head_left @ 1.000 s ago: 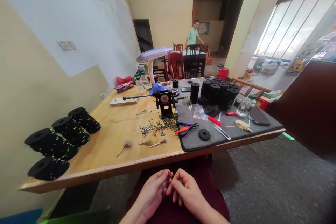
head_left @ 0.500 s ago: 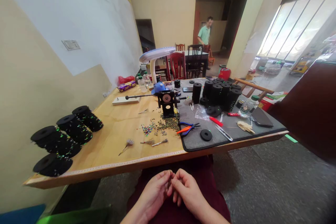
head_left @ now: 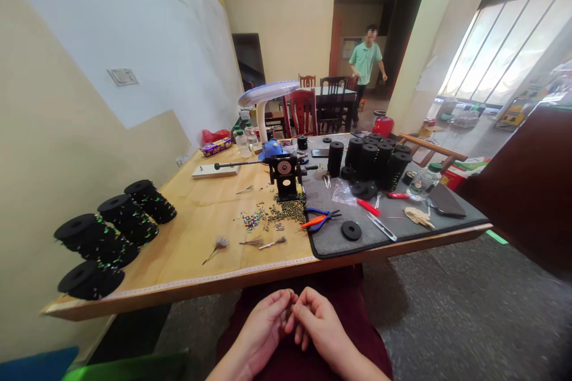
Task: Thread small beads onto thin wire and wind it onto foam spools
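Note:
My left hand (head_left: 270, 321) and my right hand (head_left: 318, 322) meet above my lap, in front of the table edge. Fingers curl inward on both, with the fingertips pressed together; whatever they may pinch is too small or hidden to make out. On the table beyond them lie thin wire-like bundles (head_left: 272, 243), a pile of small coloured beads (head_left: 252, 220) and a heap of small brass-coloured pieces (head_left: 290, 210). Pliers with orange and blue handles (head_left: 318, 220) rest at the grey mat's edge, beside a black foam disc (head_left: 351, 230).
A black hand-cranked winder (head_left: 286, 177) stands mid-table before a desk lamp (head_left: 268, 95). Black spools (head_left: 369, 158) crowd the mat's back; several glittery ones (head_left: 127, 217) stand at left. Tweezers (head_left: 381, 227) and a bottle (head_left: 424, 181) are at right. A person (head_left: 366, 62) is in the background.
The person in the background has moved to the right and now faces more toward me. My hands stay in nearly the same pose, and the things on the table have not moved.

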Action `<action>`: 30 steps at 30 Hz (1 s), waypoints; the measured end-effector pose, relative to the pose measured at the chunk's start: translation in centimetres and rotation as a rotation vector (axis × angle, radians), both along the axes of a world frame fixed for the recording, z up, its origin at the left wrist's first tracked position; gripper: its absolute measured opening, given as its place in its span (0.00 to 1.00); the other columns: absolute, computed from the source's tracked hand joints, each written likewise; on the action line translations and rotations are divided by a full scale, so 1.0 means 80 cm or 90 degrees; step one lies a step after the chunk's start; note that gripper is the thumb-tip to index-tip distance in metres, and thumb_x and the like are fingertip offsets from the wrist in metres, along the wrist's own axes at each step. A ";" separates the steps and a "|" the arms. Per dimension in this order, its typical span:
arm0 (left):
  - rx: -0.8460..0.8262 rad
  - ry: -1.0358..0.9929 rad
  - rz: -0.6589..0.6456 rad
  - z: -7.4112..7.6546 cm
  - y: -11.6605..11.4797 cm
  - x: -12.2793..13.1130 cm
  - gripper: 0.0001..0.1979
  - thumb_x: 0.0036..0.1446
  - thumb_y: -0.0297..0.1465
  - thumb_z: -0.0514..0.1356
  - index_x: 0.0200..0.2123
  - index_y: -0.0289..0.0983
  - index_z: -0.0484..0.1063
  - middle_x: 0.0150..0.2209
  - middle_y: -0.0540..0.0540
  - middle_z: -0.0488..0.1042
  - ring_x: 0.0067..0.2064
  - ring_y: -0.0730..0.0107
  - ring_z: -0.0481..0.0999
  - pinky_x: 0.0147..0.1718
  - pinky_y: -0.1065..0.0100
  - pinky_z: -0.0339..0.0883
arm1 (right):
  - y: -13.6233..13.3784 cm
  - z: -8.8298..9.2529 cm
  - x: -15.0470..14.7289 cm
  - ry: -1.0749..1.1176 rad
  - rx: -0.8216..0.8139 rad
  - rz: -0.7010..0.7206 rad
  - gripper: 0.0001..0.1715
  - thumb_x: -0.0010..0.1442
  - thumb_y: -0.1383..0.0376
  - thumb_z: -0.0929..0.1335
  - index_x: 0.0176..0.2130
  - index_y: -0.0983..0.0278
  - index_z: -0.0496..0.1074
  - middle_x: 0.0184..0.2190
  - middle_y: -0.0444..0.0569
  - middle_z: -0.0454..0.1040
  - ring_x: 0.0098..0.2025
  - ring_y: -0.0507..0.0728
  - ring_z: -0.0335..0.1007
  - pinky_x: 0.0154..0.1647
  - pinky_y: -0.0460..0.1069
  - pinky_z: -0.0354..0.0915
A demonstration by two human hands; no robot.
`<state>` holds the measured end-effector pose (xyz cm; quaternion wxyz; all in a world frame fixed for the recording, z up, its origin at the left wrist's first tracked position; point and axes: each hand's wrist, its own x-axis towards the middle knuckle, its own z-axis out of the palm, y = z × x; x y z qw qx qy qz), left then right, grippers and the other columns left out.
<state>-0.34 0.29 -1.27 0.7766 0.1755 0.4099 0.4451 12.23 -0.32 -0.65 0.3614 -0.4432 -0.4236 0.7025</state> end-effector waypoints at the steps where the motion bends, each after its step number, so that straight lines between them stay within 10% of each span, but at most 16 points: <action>1: -0.003 -0.001 0.000 0.000 0.000 0.000 0.17 0.42 0.36 0.69 0.30 0.31 0.71 0.24 0.50 0.69 0.19 0.79 0.63 0.20 0.73 0.58 | 0.000 0.001 0.000 0.000 0.000 0.001 0.32 0.46 0.42 0.66 0.30 0.68 0.56 0.22 0.46 0.71 0.14 0.43 0.58 0.11 0.36 0.52; 20: 0.052 0.056 -0.018 0.003 -0.001 -0.001 0.17 0.45 0.40 0.67 0.29 0.31 0.71 0.22 0.51 0.67 0.19 0.81 0.60 0.21 0.74 0.54 | 0.002 -0.002 0.000 0.002 -0.005 -0.001 0.33 0.46 0.42 0.66 0.30 0.68 0.56 0.22 0.46 0.71 0.15 0.43 0.59 0.12 0.37 0.52; 30: 0.363 0.492 -0.017 0.013 -0.004 -0.010 0.12 0.53 0.38 0.60 0.28 0.34 0.74 0.30 0.43 0.75 0.33 0.65 0.71 0.35 0.69 0.62 | 0.007 -0.001 0.003 -0.037 -0.012 -0.011 0.38 0.42 0.37 0.66 0.32 0.68 0.57 0.19 0.44 0.69 0.13 0.42 0.55 0.12 0.37 0.51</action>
